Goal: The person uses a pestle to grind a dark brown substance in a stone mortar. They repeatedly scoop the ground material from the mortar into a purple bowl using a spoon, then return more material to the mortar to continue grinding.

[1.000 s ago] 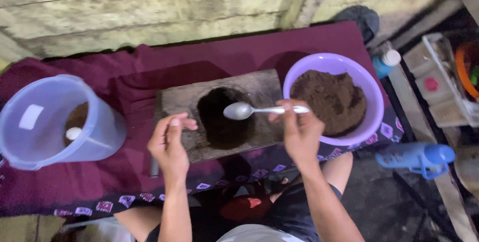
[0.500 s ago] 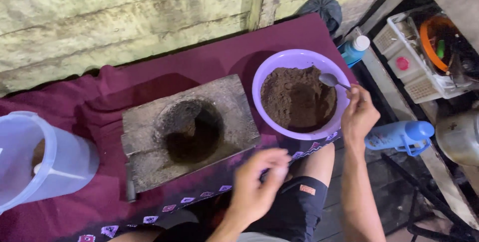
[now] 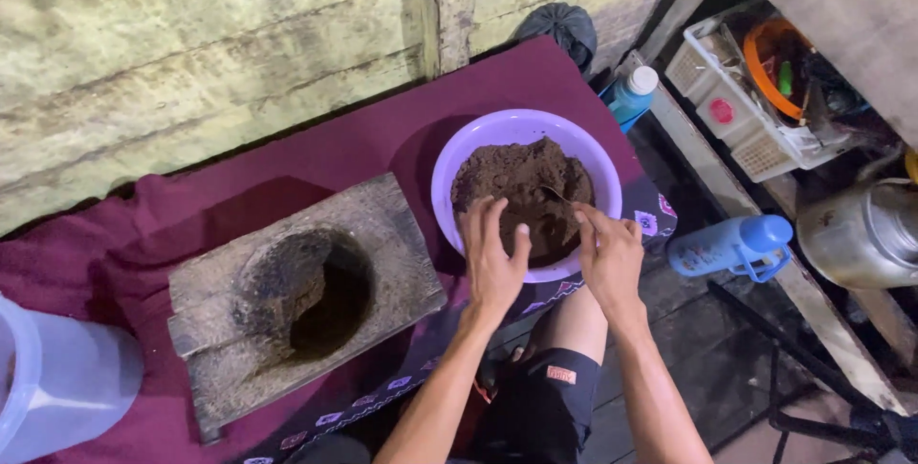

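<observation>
The round lilac plastic bowl (image 3: 449,172), heaped with dark brown crumbly powder (image 3: 521,191), sits right under both hands on the maroon cloth (image 3: 382,143). A second ago the right hand held the metal spoon (image 3: 555,193) level over the grey stone block with its round hollow (image 3: 301,297), and the left hand rested on that block. Half a second ago the spoon had crossed to the bowl while the left hand hung back near the body. Now both hands are at the bowl: the work has moved from the hollow back to the heap.

The right hand (image 3: 612,258) has its grip closed on the spoon's handle, with the spoon's bowl dug into the powder just ahead of its fingertips. The left hand (image 3: 492,254) lies open, fingers spread, flat on the near side of the heap and touching it, holding nothing.

Out to the left of the left hand stands the stone block, its hollow dark with residue. Further left, at the frame edge, is a translucent plastic jug (image 3: 57,387). Right of the right hand lies a blue-capped water bottle (image 3: 732,246); beyond it stands a metal kettle (image 3: 861,230).

By count: one bowl, one spoon, one stone block, one jug, one lying bottle, one kettle, two hands.
</observation>
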